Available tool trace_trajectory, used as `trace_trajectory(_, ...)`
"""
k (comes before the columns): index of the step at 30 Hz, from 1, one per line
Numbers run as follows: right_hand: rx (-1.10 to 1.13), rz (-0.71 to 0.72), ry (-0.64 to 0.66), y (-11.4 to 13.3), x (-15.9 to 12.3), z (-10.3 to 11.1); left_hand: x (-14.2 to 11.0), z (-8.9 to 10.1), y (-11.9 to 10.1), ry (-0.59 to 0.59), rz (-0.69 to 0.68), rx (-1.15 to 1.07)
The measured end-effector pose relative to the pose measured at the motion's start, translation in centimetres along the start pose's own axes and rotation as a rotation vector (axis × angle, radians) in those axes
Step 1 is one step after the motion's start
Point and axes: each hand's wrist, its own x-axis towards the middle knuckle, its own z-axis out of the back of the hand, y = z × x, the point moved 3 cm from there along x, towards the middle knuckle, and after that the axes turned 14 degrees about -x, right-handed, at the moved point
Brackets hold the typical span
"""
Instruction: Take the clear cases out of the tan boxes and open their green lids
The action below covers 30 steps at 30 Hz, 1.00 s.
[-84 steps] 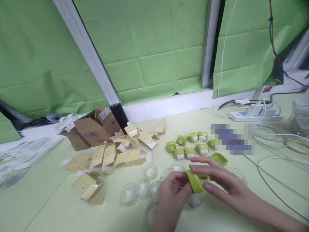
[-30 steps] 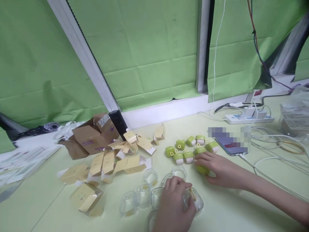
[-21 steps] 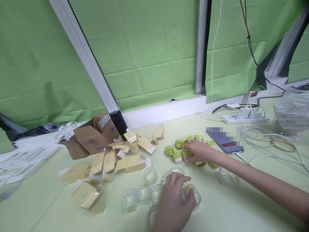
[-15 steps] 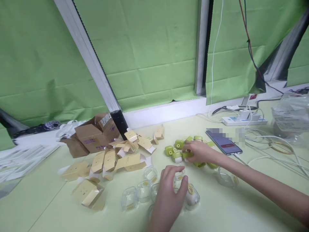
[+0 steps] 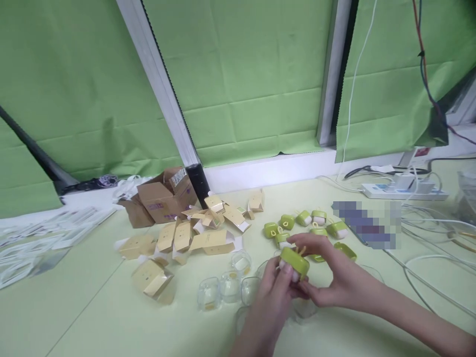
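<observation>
Both hands meet over the pale green table (image 5: 92, 317) on one small green-and-white cased item (image 5: 293, 261). My left hand (image 5: 273, 292) pinches its lower white side with the fingertips. My right hand (image 5: 334, 280) curls round it from the right. Behind them lie several more green-and-white items (image 5: 305, 223) and two loose green lids (image 5: 344, 250). Clear plastic shells (image 5: 223, 290) sit in a row just left of my left hand.
Tan cardboard boxes (image 5: 186, 235) and a brown carton (image 5: 161, 201) are heaped at centre left beside a black cylinder (image 5: 199, 183). A power strip (image 5: 403, 191) and white cables (image 5: 427, 248) lie at the right. Plastic bags (image 5: 40, 238) cover the far left.
My right hand came back from the cluster of green items with one of them. My left hand left the clear shell on the table and rose to meet it.
</observation>
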Motion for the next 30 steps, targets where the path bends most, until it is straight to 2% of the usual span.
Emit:
trace_trajectory(4, -0.005, 0.071, 0.090, 1.0, -0.2, -0.5, -0.8, 0.6, 0.2, 0.051, 0.011, 0.107)
trace_trajectory(6, 0.004, 0.077, 0.096, 1.5, -0.3, -0.6, -1.1, 0.6, 0.2, 0.079, 0.022, 0.123)
trace_trajectory(11, 0.131, 0.074, 0.172, 2.9, -0.8, -1.1, -2.1, 0.9, 0.4, 0.073, 0.071, 0.179)
trace_trajectory(16, 0.226, 0.079, 0.215, 3.6, -0.9, -1.4, -3.1, 1.3, 0.9, -0.003, -0.013, 0.165)
trace_trajectory(20, 0.258, 0.099, 0.303, 4.3, -0.5, -0.7, -3.7, 0.8, 1.1, -0.042, -0.036, 0.257)
trace_trajectory(23, 0.280, 0.065, 0.375, 4.7, -0.3, 0.0, -4.1, 0.6, 0.4, -0.063, -0.016, 0.367)
trace_trajectory(26, 0.290, 0.048, 0.409, 4.5, -0.2, 0.5, -4.5, 0.8, -1.0, 0.009, 0.061, 0.522)
trace_trajectory(28, 0.274, 0.014, 0.370, 3.7, -0.1, 0.7, -4.5, 1.1, -2.2, 0.057, 0.128, 0.662)
trace_trajectory(30, 0.227, -0.055, 0.254, 2.2, 0.0, 0.9, -4.3, 1.6, -3.5, 0.054, 0.145, 0.825)
